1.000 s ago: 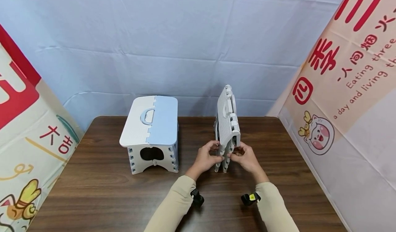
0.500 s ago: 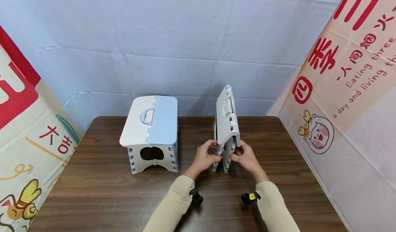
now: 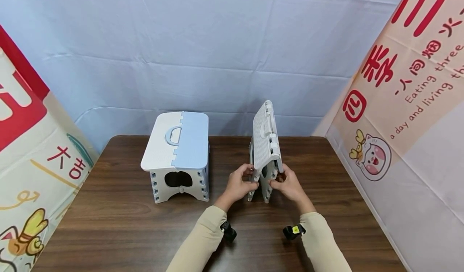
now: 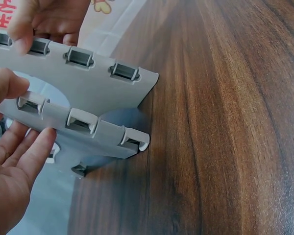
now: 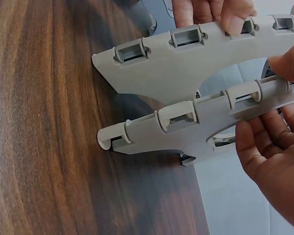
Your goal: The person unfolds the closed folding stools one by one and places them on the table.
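A white and grey folding step stool (image 3: pixel 262 143), partly folded, stands on its legs on the table, its top peaked like a narrow roof. My left hand (image 3: pixel 237 186) pinches the left leg panel (image 4: pixel 59 120) by its hinged front edge, thumb in front and fingers behind. On the other side my right hand (image 3: pixel 290 186) grips the right leg panel (image 5: pixel 215 110) in the same way. A narrow gap runs between the two panels, wider toward the bottom. Both lower ends touch the wood. Most of the stool's far side is hidden.
To the left stands a fully unfolded stool (image 3: pixel 193 143) with a white and pale blue top and a blue carry handle (image 3: pixel 168 137). A dark wooden table (image 3: pixel 119 223) lies beneath. Pale cloth (image 3: pixel 203 42) hangs behind, with printed banners at both sides.
The two leg panels have spread a little farther apart at the bottom. My left hand has shifted slightly left with its panel. The unfolded stool stays in place.
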Demonstrator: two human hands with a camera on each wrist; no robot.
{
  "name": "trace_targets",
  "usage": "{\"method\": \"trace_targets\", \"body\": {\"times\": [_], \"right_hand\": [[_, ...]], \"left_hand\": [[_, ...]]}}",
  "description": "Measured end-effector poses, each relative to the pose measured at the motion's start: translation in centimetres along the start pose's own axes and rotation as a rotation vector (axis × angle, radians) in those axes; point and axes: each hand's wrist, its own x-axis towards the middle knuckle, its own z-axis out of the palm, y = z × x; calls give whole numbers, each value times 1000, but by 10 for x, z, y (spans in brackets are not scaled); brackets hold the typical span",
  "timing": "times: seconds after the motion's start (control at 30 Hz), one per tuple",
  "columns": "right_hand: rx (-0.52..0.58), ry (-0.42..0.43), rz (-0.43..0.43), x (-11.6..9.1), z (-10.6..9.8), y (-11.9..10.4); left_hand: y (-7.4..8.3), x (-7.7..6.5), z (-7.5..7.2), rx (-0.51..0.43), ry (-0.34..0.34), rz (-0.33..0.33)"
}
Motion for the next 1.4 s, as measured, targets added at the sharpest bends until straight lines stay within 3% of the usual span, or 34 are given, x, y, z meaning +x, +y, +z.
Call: {"method": "trace_targets", "body": {"times": [0.23,0.4,0.67,0.97,1.13,1.27,1.4], "right_hand": [[16,-13,9,0,-3,3],[-4,-9,-4,0,-6,4],[-10,-6,-18,-1,-10,4],[3,-19,-61,-2,-15,7],[9,1,-72,-3,-16,9],[6,7,-64,-3,-18,11],[0,0,-65,-4,-21,10]], "left_hand": [[-1,-1,-1,14,-1,15],[2,-2,-3,-12,-18,-24],[28,-8,-10,-90,-44,-12],[1,-3,-6,-45,-40,-40],[3,-5,-9,-54,-65,-47],[23,-8,-14,-63,-81,-41],[16,-7,-14,-51,-71,-36]]}}
